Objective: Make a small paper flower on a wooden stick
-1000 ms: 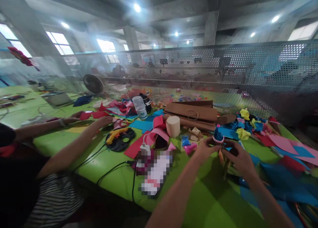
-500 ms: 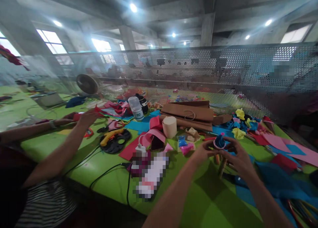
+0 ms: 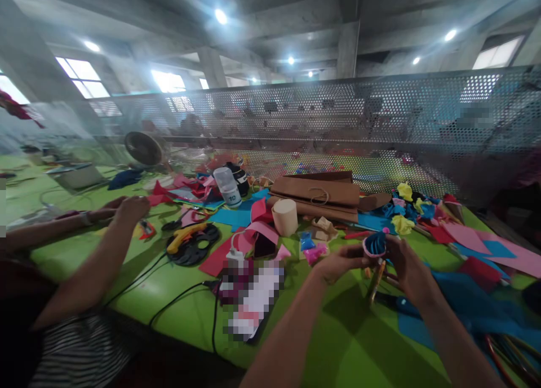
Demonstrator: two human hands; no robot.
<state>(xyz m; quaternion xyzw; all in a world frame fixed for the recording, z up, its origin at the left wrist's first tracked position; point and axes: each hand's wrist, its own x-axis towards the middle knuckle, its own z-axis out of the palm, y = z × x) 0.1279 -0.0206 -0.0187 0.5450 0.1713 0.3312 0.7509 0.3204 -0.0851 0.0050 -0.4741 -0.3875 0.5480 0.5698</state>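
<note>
A small blue folded craft piece (image 3: 374, 245) with a pink rim and a pink tip is held up over the right half of the green table. My left hand (image 3: 340, 260) grips its left side with closed fingers. On the other side, my right hand (image 3: 403, 264) bends its fingers around the back of the piece, and some fingertips are hidden. Beneath the hands are several stick-like pieces (image 3: 376, 283) and a dark-blue-handled tool (image 3: 399, 303). Blue sheet material (image 3: 460, 300) lies right of my right hand.
A cream roll (image 3: 284, 217), brown sheets (image 3: 316, 193) and a plastic bottle (image 3: 227, 186) stand or lie ahead. A yellow glue gun (image 3: 186, 237) rests on a black tray, with cables nearby. At left, a co-worker's hand (image 3: 131, 210) works; a perforated metal screen (image 3: 296, 123) runs behind.
The blue piece has turned in my hands and shows its folds more broadly. My right hand's fingers have shifted behind it. The co-worker's hands have drawn closer together; the view has moved slightly.
</note>
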